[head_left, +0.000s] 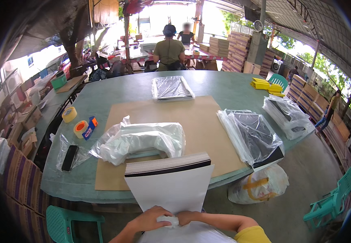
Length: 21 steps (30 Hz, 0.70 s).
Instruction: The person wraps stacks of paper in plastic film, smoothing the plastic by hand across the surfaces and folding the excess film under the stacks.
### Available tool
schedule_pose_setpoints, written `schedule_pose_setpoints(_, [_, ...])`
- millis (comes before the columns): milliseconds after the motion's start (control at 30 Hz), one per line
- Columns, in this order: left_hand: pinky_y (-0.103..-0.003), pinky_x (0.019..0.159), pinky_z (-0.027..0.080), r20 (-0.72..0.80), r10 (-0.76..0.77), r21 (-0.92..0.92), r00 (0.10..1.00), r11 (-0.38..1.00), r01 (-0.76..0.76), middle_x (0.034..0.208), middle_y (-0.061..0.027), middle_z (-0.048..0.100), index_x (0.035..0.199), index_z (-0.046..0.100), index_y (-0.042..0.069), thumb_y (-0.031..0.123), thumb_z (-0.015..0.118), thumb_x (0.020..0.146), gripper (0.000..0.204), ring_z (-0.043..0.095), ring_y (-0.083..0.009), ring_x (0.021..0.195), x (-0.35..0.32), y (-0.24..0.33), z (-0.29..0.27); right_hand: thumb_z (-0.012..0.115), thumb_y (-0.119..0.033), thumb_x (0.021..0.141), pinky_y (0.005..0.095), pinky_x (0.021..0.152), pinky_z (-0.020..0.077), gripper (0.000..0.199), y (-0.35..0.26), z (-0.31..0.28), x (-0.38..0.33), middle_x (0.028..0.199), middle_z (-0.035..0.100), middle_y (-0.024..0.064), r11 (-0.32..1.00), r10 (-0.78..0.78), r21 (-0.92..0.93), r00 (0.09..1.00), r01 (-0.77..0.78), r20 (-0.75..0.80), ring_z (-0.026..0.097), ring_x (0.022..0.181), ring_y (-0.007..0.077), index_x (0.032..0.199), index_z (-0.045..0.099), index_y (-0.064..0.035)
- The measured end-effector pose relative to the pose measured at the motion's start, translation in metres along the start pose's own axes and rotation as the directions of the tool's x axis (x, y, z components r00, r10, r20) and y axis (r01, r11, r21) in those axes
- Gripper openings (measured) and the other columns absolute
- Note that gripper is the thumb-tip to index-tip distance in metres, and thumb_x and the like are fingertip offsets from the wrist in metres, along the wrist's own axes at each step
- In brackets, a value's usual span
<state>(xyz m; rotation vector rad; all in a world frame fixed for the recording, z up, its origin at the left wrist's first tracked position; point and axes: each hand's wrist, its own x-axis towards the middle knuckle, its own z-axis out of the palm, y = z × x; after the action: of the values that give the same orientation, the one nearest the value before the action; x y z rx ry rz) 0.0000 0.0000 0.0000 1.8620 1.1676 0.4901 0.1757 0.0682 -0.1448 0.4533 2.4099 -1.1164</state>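
Observation:
At the lower middle, a thick stack of white and black boards (169, 186) rises from my lap side and tilts against the near table edge, a white sheet facing me. My left hand (153, 218) is closed on a bunched part of a translucent plastic bag (195, 233) at the stack's lower end. Right beside it, my right hand (187, 217) is curled closed on the same plastic; its fingertips are hidden. Beyond the stack, a crumpled pile of plastic bags (147, 139) lies on a brown cardboard sheet (199, 117).
On the green table (114, 89) are wrapped black boards (252, 135), another wrapped pile (287, 115), a wrapped pack (172, 88), yellow packets (266, 85), tape rolls (69, 114), a blue tape dispenser (89, 127) and a phone (70, 158). Green chairs (74, 220) and a taped bundle (258, 184) stand nearby. People work beyond.

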Motion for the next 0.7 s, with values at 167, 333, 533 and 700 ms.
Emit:
schedule_pose_setpoints(167, [-0.025,0.062,0.045,-0.449,-0.137,-0.098,0.883,0.990,0.104,0.074,-0.0087,0.059,0.089,0.058,0.003,0.009,0.063,0.070,0.020,0.057,-0.0171,0.067,-0.024,-0.016,-0.032,0.050,-0.039,0.070,0.0413,0.063,0.0461,0.034,0.000,0.024,0.005,0.077,0.061,0.0147,0.957,0.256,-0.064,0.927,-0.283,-0.275,0.059,0.072,0.0309,0.079,0.061,-0.0078])
schedule_pose_setpoints(333, [-0.023,0.058,0.043,-0.775,-0.243,-0.333,0.584,0.942,-0.049,0.065,-0.0032,0.055,0.081,0.056,0.000,0.005,0.060,0.071,0.011,0.052,-0.0101,0.061,-0.035,-0.042,-0.060,0.051,-0.042,0.069,0.0407,0.068,0.0462,0.041,-0.013,0.014,-0.005,0.085,0.060,0.0160,0.957,0.280,0.002,0.924,-0.290,-0.261,0.058,0.079,0.0306,0.085,0.059,-0.0049])
schedule_pose_setpoints(533, [-0.024,0.055,0.041,-0.933,-0.260,-0.252,0.247,0.966,0.062,0.064,-0.0026,0.053,0.075,0.055,-0.001,0.005,0.057,0.072,0.007,0.049,-0.0104,0.058,-0.058,-0.108,-0.099,0.052,-0.043,0.069,0.0404,0.067,0.0462,0.041,-0.006,0.020,0.010,0.083,0.060,0.0153,0.959,0.221,-0.110,0.931,-0.262,-0.291,0.058,0.078,0.0306,0.082,0.060,-0.0052])
schedule_pose_setpoints(700, [-0.028,0.056,0.042,-0.978,-0.106,-0.049,0.181,0.954,0.295,0.068,-0.0105,0.056,0.073,0.055,0.000,0.010,0.058,0.070,0.011,0.052,-0.0179,0.058,-0.043,-0.186,-0.105,0.051,-0.044,0.069,0.0398,0.067,0.0459,0.042,-0.008,0.014,-0.004,0.082,0.061,0.0150,0.949,0.266,-0.087,0.920,-0.302,-0.288,0.058,0.078,0.0298,0.080,0.061,-0.0054])
